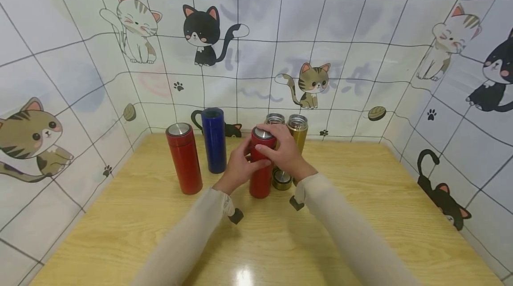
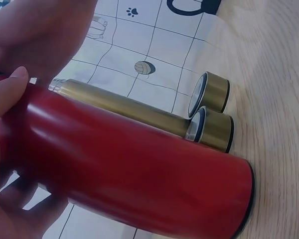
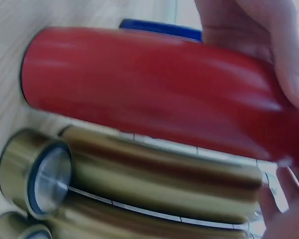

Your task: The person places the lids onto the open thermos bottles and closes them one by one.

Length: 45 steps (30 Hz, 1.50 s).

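The right red flask (image 1: 260, 182) is gripped by the left hand (image 1: 240, 165), its lid (image 1: 262, 134) (silver-topped) by the right hand (image 1: 286, 150).

Head view: forward, down; wrist views: close, share red flask (image 2: 129, 154).

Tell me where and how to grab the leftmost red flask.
Wrap the left hand round the middle of the leftmost red flask, probably best from its left front: it stands upright, its body is a plain cylinder, and the blue flask stands to its right, farther back. That hand holds the other red flask now.
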Available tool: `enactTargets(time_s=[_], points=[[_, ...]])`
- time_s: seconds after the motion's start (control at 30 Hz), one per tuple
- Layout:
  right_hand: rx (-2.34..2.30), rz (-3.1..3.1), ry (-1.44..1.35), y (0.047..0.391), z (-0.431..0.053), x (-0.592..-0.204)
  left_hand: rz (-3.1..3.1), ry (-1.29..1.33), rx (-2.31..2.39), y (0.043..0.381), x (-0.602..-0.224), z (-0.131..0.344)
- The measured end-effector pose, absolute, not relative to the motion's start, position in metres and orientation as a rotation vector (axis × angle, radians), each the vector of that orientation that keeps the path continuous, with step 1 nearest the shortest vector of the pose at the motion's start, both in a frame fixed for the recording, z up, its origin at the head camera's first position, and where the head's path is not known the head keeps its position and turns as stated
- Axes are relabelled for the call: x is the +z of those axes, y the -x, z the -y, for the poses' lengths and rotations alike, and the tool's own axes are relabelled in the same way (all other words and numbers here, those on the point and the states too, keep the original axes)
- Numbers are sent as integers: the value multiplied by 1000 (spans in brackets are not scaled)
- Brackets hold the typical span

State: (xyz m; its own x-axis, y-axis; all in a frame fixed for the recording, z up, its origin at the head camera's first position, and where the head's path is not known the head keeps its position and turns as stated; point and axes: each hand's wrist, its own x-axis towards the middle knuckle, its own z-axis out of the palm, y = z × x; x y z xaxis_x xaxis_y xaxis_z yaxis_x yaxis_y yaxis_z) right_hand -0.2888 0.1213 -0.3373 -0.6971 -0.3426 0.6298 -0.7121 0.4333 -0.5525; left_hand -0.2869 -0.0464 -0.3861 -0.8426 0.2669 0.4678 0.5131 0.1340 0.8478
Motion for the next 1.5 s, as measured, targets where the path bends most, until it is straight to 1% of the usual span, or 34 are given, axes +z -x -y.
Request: enactTargets(time_s=[0.17,0.4,0.6,0.77,0.83,1.1,1.5], points=[[1191,2357,-1005,288,-132,-330,2209,759,-1827,288,-388,47],[1164,2417,-997,287,-138,-325,2261,771,-1822,263,-360,47],[1092,2378,-985,289,-135,-326,2247,761,-1807,262,-358,48],[1007,2323,-909,287,-131,-329,2238,765,-1786,261,-355,48],[970,2289,-865,287,-129,-332,2230,766,-1781,261,-355,47],[881,2160,-717,285,-119,-345,2231,735,-1777,286,-382,42],[696,2000,-589,291,-105,-353,2200,729,-1750,288,-388,45]])
